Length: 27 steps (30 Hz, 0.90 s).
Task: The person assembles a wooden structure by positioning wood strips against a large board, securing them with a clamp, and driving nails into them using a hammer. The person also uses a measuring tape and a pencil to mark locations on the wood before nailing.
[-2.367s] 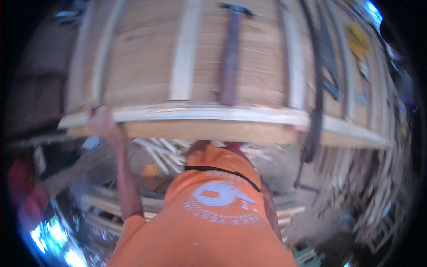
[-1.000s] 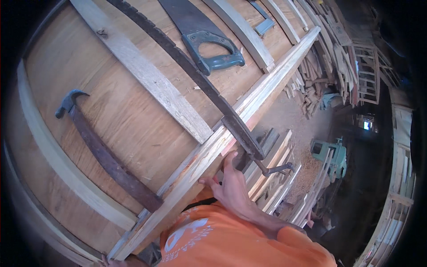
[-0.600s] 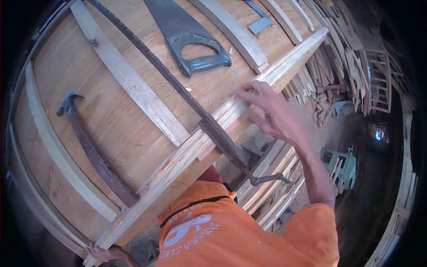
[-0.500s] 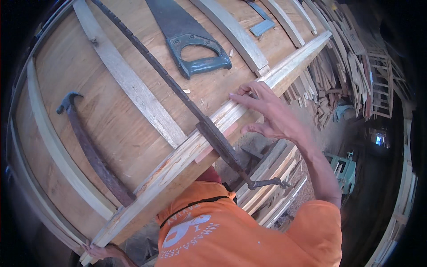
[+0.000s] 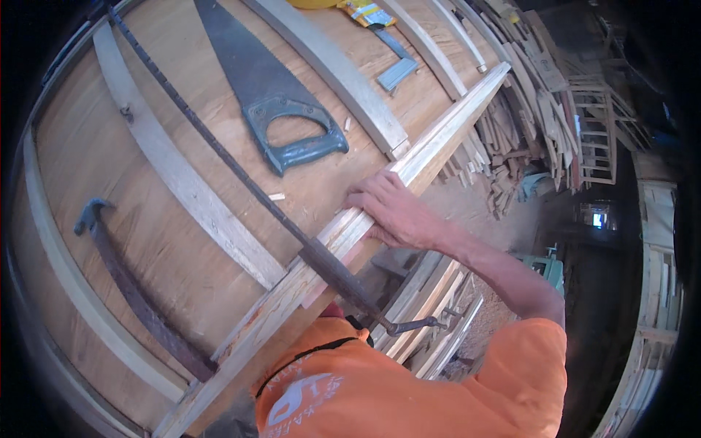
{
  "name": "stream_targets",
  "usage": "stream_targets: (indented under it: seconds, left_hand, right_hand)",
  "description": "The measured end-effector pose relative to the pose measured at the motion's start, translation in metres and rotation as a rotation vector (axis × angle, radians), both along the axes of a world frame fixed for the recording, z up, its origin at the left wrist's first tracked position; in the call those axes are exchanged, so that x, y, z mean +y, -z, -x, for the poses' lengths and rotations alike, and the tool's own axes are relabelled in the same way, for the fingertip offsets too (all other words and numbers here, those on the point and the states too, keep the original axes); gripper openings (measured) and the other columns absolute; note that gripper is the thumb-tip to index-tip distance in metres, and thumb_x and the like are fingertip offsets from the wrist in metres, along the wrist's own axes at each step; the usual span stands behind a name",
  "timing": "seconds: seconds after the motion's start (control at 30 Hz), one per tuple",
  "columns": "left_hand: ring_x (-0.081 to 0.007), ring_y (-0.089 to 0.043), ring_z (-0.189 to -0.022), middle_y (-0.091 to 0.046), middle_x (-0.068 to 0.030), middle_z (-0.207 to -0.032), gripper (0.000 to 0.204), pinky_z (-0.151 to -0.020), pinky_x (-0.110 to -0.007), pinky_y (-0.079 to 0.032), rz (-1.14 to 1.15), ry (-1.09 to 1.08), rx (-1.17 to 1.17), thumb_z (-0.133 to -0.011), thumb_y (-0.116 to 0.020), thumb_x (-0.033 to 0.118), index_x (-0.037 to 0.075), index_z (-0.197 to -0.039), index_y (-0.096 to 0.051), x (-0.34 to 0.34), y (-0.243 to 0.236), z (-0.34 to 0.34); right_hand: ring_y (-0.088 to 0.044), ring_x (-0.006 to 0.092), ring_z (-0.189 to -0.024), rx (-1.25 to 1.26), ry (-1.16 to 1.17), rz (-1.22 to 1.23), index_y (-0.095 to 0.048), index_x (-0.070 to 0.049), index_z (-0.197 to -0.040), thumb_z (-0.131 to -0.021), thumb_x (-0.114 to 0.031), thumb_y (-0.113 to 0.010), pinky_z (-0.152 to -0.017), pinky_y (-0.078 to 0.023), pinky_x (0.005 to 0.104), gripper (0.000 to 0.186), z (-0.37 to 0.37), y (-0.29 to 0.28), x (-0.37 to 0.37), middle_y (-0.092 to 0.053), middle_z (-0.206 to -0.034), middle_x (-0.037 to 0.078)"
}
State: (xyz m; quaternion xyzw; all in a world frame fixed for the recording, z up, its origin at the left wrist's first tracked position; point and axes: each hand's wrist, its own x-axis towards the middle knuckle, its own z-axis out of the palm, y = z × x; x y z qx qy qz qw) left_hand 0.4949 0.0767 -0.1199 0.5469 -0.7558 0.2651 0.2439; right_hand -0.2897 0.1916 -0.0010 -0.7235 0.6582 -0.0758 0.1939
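Note:
My right hand (image 5: 394, 212) is closed over the long wooden edge strip (image 5: 255, 321), its fingers on the top face and the thumb under the near side. Left of that hand, a long bar clamp (image 5: 336, 269) crosses the strip, its screw handle hanging below on my side. A thin pinkish piece of wood (image 5: 321, 290) shows under the strip beside the clamp. On the plywood panel beyond lies a handsaw (image 5: 270, 95) with a blue-green handle. A hammer (image 5: 139, 285) with a dark handle rests at the left, its handle end against the strip. My left hand is out of view.
Several wooden battens (image 5: 175, 168) run across the panel. A try square (image 5: 398, 69) and a yellow packet (image 5: 367, 12) lie at the far side. Stacked scrap wood (image 5: 533, 109) stands at the right, and a green machine (image 5: 546, 269) is on the floor side.
My right hand has gone from open fingers above the strip to a closed grip around it. The view has shifted, and my left hand has left the lower left.

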Motion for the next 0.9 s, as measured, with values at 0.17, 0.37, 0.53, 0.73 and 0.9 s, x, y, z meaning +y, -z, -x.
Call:
stream_targets:
  seconds: [0.17, 0.37, 0.53, 0.73, 0.9]
  left_hand:
    - [-0.0474, -0.063, -0.121, -0.07, -0.0225, -0.124, 0.044, -0.101, -0.06, -0.049, 0.024, 0.037, -0.021, -0.111, -0.052, 0.041, 0.002, -0.119, -0.07, 0.005, -0.016, 0.025]
    - [-0.0501, -0.064, -0.117, -0.069, -0.0241, -0.122, 0.047, -0.096, -0.063, -0.05, -0.004, 0.057, -0.051, -0.109, -0.057, 0.048, 0.004, -0.117, -0.068, 0.002, -0.028, 0.04]
    - [-0.0516, -0.065, -0.114, -0.069, -0.0247, -0.121, 0.049, -0.092, -0.066, -0.051, -0.02, 0.076, -0.059, -0.107, -0.061, 0.053, 0.005, -0.116, -0.067, -0.007, -0.032, 0.049]
    - [-0.0494, -0.066, -0.112, -0.07, -0.0225, -0.121, 0.045, -0.094, -0.069, -0.048, -0.026, 0.068, -0.057, -0.107, -0.062, 0.051, 0.008, -0.117, -0.068, -0.008, -0.02, 0.045]
    - [-0.0476, -0.068, -0.111, -0.072, -0.0207, -0.12, 0.042, -0.096, -0.072, -0.046, -0.01, 0.059, -0.043, -0.107, -0.063, 0.05, 0.011, -0.118, -0.068, -0.004, -0.012, 0.041]
  right_hand:
    - [-0.052, 0.0356, -0.126, -0.017, 0.023, -0.006, -0.054, -0.009, -0.136, -0.085, -0.021, -0.082, -0.111, -0.037, 0.0498, 0.059, -0.003, 0.008, -0.001, -0.054, -0.133, 0.015]
    - [-0.052, 0.0365, -0.128, 0.055, 0.022, -0.062, -0.055, -0.011, -0.137, -0.081, -0.013, -0.08, -0.112, -0.037, 0.0527, 0.062, -0.002, 0.006, -0.004, -0.053, -0.133, 0.014]
    - [-0.051, 0.0339, -0.131, 0.09, 0.025, -0.147, -0.052, -0.013, -0.138, -0.079, -0.009, -0.08, -0.113, -0.035, 0.053, 0.065, -0.002, 0.003, -0.007, -0.053, -0.137, 0.012]
    - [-0.052, 0.0372, -0.127, 0.087, 0.012, -0.142, -0.056, -0.012, -0.135, -0.074, -0.004, -0.076, -0.111, -0.038, 0.0529, 0.065, -0.003, 0.006, -0.01, -0.054, -0.129, 0.013]
    - [-0.052, 0.0366, -0.127, 0.117, 0.014, -0.121, -0.055, -0.012, -0.136, -0.076, -0.004, -0.075, -0.112, -0.037, 0.0541, 0.064, -0.003, 0.005, -0.009, -0.054, -0.129, 0.013]
